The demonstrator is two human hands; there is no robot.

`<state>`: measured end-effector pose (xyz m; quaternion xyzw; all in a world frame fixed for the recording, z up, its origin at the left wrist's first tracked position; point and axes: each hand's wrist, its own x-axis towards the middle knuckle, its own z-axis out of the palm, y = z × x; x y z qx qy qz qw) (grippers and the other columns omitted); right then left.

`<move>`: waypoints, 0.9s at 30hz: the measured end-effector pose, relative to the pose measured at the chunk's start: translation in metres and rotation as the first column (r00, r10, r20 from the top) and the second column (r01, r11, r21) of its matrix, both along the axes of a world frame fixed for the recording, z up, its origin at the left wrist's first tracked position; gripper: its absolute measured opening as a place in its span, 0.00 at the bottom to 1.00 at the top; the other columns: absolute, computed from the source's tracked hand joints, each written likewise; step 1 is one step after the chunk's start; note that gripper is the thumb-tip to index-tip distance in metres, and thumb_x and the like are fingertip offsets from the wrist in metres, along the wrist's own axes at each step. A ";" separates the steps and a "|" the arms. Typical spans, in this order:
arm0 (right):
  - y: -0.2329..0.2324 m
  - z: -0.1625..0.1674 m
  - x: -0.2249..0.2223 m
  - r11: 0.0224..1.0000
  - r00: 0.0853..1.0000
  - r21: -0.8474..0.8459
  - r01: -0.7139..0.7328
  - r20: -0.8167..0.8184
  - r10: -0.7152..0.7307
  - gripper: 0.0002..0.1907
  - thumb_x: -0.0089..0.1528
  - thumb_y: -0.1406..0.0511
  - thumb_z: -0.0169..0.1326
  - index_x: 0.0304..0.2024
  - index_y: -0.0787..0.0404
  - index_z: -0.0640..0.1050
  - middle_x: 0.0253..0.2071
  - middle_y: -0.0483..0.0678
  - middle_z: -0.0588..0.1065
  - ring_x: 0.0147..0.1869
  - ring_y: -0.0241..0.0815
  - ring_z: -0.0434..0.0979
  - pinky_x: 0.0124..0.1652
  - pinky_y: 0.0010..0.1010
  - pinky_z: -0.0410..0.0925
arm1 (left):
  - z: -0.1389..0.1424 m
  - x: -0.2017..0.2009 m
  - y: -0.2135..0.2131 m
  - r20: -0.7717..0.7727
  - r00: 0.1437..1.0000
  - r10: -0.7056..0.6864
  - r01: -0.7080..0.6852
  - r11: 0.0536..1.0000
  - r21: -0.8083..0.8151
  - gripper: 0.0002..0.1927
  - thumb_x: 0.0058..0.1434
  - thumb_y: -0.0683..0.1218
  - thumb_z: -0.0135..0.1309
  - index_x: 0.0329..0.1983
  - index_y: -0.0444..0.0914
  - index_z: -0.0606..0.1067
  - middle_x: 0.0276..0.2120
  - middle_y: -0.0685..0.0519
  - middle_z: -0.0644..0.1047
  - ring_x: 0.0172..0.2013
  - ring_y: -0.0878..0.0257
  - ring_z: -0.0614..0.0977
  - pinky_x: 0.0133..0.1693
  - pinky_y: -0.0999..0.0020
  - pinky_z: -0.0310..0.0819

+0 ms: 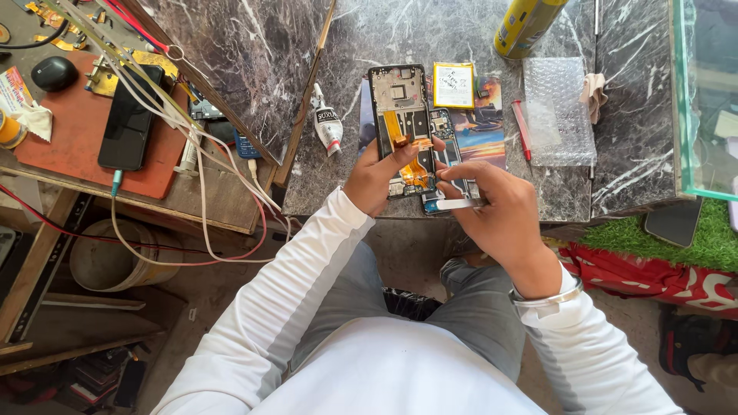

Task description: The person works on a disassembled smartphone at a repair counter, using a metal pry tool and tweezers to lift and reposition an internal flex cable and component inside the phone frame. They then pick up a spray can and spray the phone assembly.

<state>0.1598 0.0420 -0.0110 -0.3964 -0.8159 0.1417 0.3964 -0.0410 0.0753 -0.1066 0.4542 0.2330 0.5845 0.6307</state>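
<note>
yellow spray can [524, 25] cut off at top edge, opened phone's [401, 127] lower end hidden behind left hand [378, 175]

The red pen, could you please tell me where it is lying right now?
In the head view, the red pen lies on the marble counter, right of the opened phone, between the colourful card and the bubble wrap.

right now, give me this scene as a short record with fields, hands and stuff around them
surface: dark marble counter
left hand: holds the opened phone frame, thumb on its orange flex cable
right hand: pinches a thin white tool over a second opened phone
near the phones: glue tube, yellow-edged battery, red pen, bubble wrap, yellow spray can
far left: black phone on a red mat
</note>
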 end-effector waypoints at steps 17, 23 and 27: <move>0.015 0.002 0.000 0.983 0.978 0.125 -0.137 0.175 0.114 0.09 0.59 0.67 0.66 0.41 0.59 0.80 0.40 0.47 0.82 0.38 0.48 0.83 0.36 0.36 0.73 | -0.020 0.007 0.013 0.069 0.991 0.115 -0.111 0.991 -0.071 0.19 0.73 0.45 0.52 0.65 0.34 0.68 0.55 0.49 0.77 0.56 0.62 0.77 0.60 0.64 0.71; 0.015 0.009 0.001 0.977 0.939 0.149 -0.155 0.329 0.098 0.09 0.55 0.68 0.66 0.37 0.55 0.79 0.26 0.46 0.76 0.30 0.47 0.78 0.30 0.38 0.68 | -0.017 0.004 0.011 0.066 0.996 0.056 -0.052 0.997 -0.057 0.20 0.74 0.45 0.51 0.66 0.35 0.66 0.55 0.48 0.77 0.56 0.60 0.78 0.59 0.62 0.72; 0.017 0.012 0.000 0.951 0.932 0.213 -0.224 0.333 0.145 0.10 0.55 0.69 0.65 0.38 0.56 0.78 0.29 0.44 0.77 0.32 0.45 0.79 0.30 0.37 0.68 | -0.017 0.005 0.011 0.011 0.994 0.106 -0.105 0.994 -0.041 0.20 0.75 0.45 0.51 0.67 0.33 0.66 0.57 0.49 0.76 0.58 0.61 0.76 0.62 0.63 0.69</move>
